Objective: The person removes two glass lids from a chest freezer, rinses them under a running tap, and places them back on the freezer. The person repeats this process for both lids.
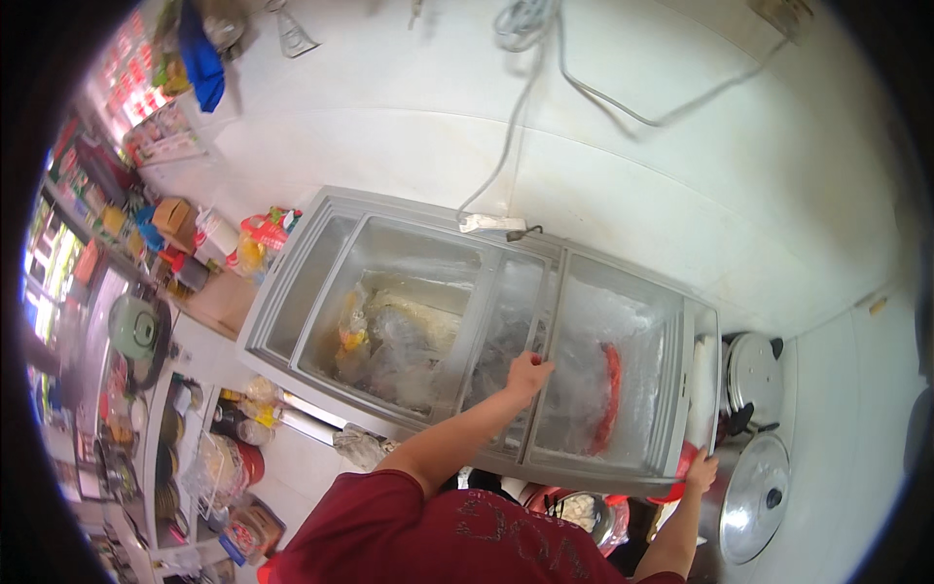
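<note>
Before me stands a grey chest freezer (332, 405) with sliding glass lids. My left hand (530, 374) is at its middle, fingers curled on the upright frame bar of a glass lid (552, 321). At the right front corner, my right hand (702, 469) grips the end edge of a glass panel (703, 398) that juts past the freezer's right end. Through the left glass show frosted bags (401, 343) and a yellow-orange package (354, 340). A long red item (610, 398) lies in the right compartment; frost or fog blurs the rest.
A power strip (492, 223) with a cable rests on the freezer's back rim. Large lidded metal pots (755, 496) stand close on the right, by a red container (678, 471). Below the front edge is a bowl of white pieces (580, 511). Shelves (164, 452) and a green cooker (133, 326) are left.
</note>
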A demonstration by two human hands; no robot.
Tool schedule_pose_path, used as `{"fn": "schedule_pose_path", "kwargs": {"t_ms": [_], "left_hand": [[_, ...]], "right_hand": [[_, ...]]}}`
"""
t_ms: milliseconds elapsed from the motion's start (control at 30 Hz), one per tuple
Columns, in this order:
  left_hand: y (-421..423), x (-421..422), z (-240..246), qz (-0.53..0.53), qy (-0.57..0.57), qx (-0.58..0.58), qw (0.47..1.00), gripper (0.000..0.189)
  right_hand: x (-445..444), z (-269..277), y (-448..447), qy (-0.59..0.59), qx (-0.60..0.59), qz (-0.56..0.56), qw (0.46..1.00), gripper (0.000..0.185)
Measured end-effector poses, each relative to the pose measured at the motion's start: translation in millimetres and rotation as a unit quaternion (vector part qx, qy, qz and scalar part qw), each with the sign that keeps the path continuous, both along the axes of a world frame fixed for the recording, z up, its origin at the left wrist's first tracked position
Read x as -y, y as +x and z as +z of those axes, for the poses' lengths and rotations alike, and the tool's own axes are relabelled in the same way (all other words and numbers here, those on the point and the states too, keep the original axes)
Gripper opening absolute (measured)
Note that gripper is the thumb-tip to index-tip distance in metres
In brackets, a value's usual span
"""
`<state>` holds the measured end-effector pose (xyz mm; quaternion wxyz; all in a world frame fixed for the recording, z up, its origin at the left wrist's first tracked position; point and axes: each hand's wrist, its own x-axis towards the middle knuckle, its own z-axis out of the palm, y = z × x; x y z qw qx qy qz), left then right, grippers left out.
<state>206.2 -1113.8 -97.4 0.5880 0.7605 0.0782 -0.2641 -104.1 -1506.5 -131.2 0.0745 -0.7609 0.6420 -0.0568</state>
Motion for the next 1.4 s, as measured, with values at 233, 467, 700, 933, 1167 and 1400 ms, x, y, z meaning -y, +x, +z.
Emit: {"fn": "schedule_pose_path", "kwargs": {"t_ms": [233, 467, 700, 933, 1167, 1400], "left_hand": [[12, 2, 48, -0.048, -0.22, -0.13, 0.966, 0.031], [-13, -33, 69, -0.032, -0.217, -0.081, 0.972, 0.025], [-59, -101, 64, 0.085, -0.322, -0.122, 0.935, 0.021], [-83, -192, 66, 0.17, -0.315, -0.012, 0.934, 0.02], [-133, -286, 72, 0.304, -0.264, 0.07, 0.913, 0.018], [-191, -350, 66, 0.414, -0.204, 0.13, 0.878, 0.021]], "right_hand": [[13, -14, -6, 0.035, 0.078, -0.002, 0.996, 0.073], [-9, -5, -8, 0.023, 0.167, 0.023, 0.985, 0.073], [-42, 49, 25, -0.021, 0.173, 0.149, 0.973, 0.062], [-104, 62, 97, -0.009, 0.157, 0.202, 0.967, 0.059], [-187, 53, 189, 0.051, 0.158, 0.303, 0.938, 0.055], [-265, 39, 245, 0.114, 0.176, 0.423, 0.881, 0.054]]}}
